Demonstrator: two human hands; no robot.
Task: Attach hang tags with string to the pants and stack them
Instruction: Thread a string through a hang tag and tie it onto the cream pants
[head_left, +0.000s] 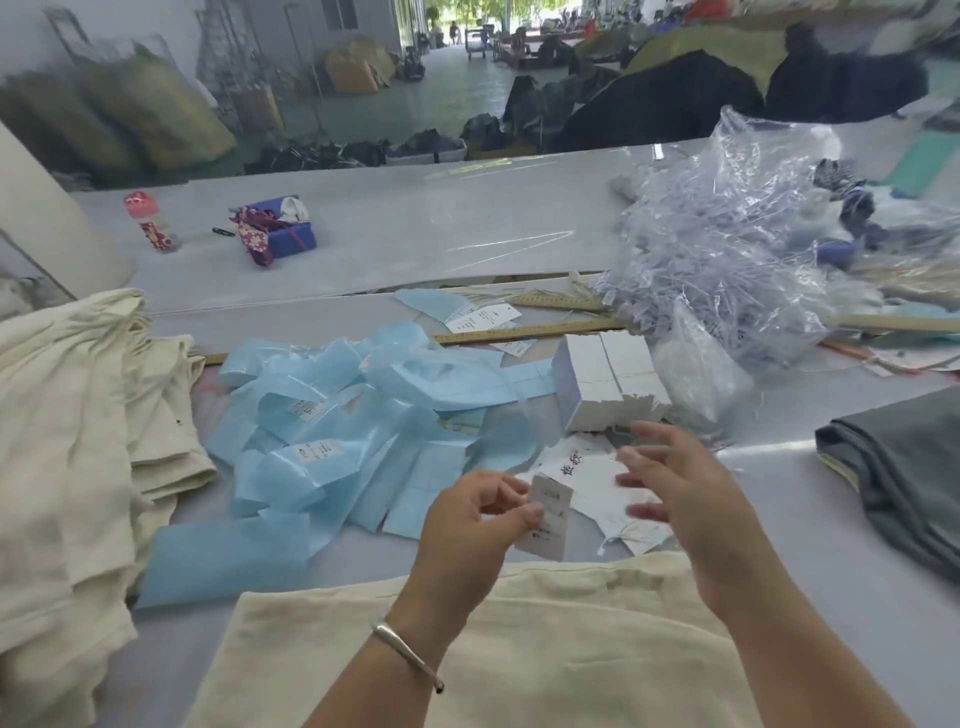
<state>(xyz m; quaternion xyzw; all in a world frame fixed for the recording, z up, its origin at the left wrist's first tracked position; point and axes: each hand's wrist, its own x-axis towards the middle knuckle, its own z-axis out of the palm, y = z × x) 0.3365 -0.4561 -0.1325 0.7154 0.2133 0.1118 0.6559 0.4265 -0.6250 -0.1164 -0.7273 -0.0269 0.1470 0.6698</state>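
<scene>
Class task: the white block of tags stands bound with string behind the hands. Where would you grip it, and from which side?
Probably grip the block of tags across its two long flat sides, coming from above: its top is bare, while a ruler and plastic bags crowd behind it.

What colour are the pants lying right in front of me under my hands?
Cream, an off-white with no pattern; the pants show best in the head view.
</scene>
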